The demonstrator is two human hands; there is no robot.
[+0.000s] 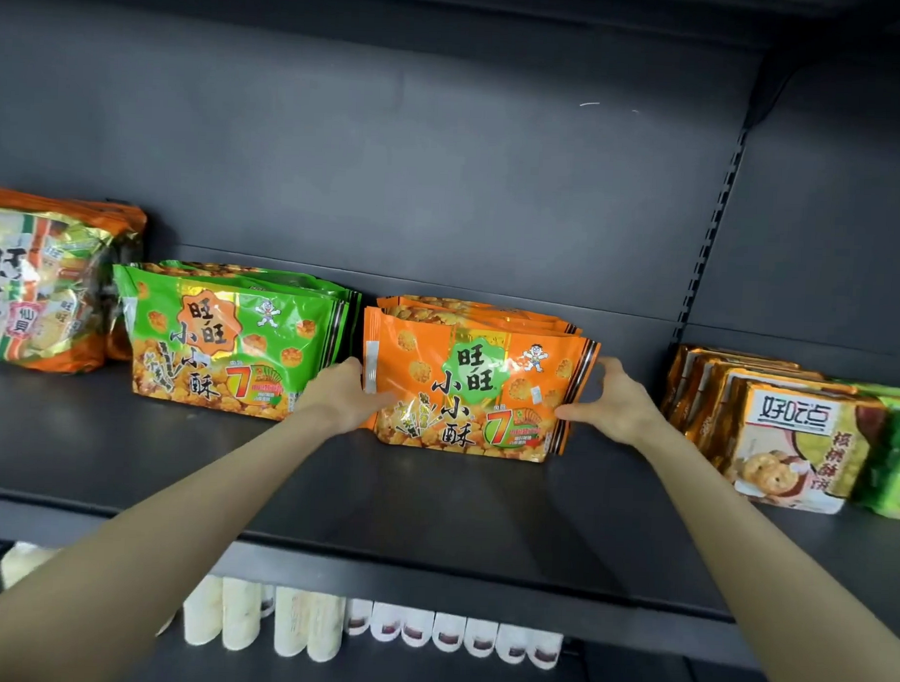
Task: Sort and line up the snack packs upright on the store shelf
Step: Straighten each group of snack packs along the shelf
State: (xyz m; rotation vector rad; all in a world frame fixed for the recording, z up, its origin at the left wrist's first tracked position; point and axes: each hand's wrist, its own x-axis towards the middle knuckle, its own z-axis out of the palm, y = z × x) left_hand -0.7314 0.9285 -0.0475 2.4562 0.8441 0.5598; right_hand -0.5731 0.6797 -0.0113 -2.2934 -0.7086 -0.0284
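Note:
A row of orange snack packs stands upright in the middle of the dark shelf. My left hand grips the row's left edge, fingers behind the front pack. At the right edge, my right hand holds the packs with its thumb on the front and fingers behind. Left of them stands a row of green snack packs. Farther left sits a big orange-and-white rice cracker bag. Gold biscuit packs stand at the right.
A green pack shows at the far right edge. Bare shelf board lies in front of the packs down to the front lip. White wrapped packs line the shelf below. A slotted upright divides the back panel.

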